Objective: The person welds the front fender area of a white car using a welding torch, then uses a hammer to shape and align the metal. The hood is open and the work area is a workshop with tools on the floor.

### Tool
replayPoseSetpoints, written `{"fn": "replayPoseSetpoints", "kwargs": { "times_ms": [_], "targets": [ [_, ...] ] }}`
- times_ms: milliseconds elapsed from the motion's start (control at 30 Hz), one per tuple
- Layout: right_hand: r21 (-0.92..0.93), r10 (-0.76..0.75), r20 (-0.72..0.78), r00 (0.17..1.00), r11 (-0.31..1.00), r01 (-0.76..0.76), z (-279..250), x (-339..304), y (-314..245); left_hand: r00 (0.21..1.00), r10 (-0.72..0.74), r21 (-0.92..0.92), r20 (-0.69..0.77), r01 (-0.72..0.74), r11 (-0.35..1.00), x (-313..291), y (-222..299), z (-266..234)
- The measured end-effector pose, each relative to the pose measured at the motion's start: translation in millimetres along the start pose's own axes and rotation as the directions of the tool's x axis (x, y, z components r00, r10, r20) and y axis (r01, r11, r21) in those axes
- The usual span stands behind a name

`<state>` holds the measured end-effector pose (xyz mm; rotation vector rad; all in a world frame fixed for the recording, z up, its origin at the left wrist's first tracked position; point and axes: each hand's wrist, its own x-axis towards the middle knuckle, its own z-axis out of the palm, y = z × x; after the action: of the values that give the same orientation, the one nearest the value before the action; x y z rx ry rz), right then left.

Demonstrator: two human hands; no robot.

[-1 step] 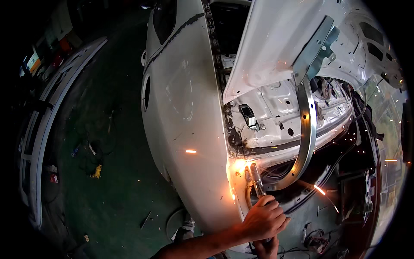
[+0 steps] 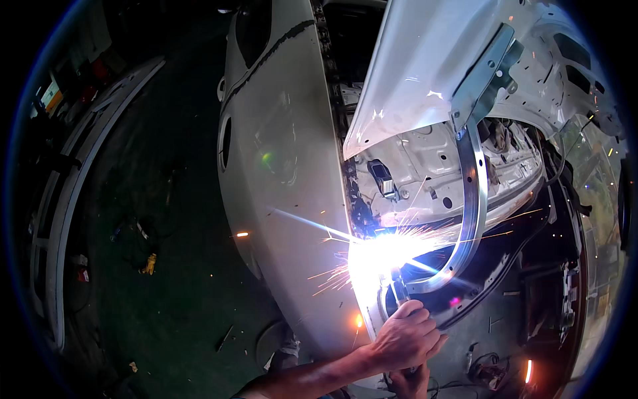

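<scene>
My left hand, its forearm coming in from the lower left, is closed round a welding torch. Just below it, my right hand is closed at the torch's lower end, partly hidden by the left hand and the frame edge. The torch tip disappears in a blinding white arc, with sparks flying, at the rear corner of a white car body panel. Right of the arc curves a metal hinge arm with holes, running up to the raised boot lid. The glare hides the welded spot.
A dark clamp-like block lies inside the white boot opening. On the green floor at left are a yellow item and a long pale frame part. Cables and a small device lie at lower right. A thin rod is near the car.
The small orange glow at the torch tip has flared into a large white-blue arc with spraying sparks. Both hands stay in about the same place.
</scene>
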<state>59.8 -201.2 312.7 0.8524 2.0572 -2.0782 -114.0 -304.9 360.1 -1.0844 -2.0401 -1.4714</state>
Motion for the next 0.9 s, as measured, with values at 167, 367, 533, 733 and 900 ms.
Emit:
{"fn": "replayPoseSetpoints", "kwargs": {
  "times_ms": [167, 367, 533, 733, 900],
  "targets": [
    [0.074, -0.103, 0.065, 0.993, 0.992, 0.098, -3, 3, 8, 0.999, -0.01, -0.022, 0.047, 0.011, 1.0, -2, 2, 1],
    [0.0, -0.135, 0.105, 0.985, 0.991, 0.136, 1, 0, -9, 0.999, 0.041, -0.006, 0.016, -0.041, 0.999, 0, 1, 1],
    [-0.009, -0.187, 0.097, 0.978, 0.982, 0.189, -1, 1, -6, 0.999, 0.033, -0.009, 0.001, -0.033, 0.999, 0, -1, 3],
    [-0.03, -0.089, 0.113, 0.99, 0.995, 0.093, -13, 2, 8, 1.0, 0.027, -0.013, -0.009, -0.027, 1.0, 0, -2, 2],
    [0.06, -0.1, 0.054, 0.993, 0.993, 0.097, -8, 5, 17, 1.0, 0.016, -0.004, -0.024, -0.016, 1.0, 1, -2, 1]
  ]
}}
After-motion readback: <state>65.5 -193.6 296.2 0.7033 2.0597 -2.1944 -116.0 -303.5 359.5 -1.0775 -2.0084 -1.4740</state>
